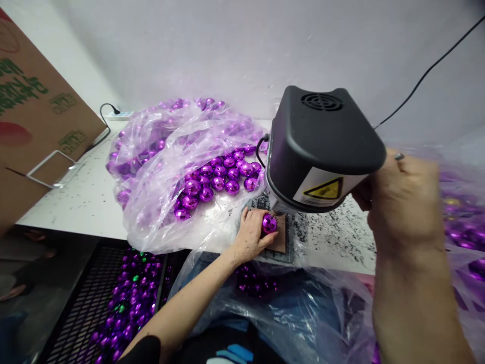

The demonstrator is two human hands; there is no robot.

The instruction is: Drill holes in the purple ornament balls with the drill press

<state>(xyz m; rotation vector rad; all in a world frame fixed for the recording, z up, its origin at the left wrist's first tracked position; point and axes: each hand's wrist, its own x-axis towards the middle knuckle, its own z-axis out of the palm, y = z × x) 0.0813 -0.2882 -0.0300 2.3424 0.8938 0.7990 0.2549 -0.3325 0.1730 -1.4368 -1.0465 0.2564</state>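
Note:
My left hand (252, 230) pinches a purple mirrored ball (269, 223) between thumb and fingers. It holds the ball on a brown board (281, 241) at the table's front edge. Directly above stands a black-housed machine (322, 136), apparently a small bench drill press, with a vent on top and a yellow warning label. Its working tip is hidden under the housing. On the machine's right side, my right hand (407, 202) is closed around a handle, of which only a small metal end (399, 156) shows.
Behind my left hand, a clear plastic bag (159, 202) spills purple balls (217, 183). Dark flakes litter the white table (337, 237). Below left, a black crate (81, 298) holds more balls. A cardboard box (45, 106) stands left; more bagged balls (466, 235) lie right.

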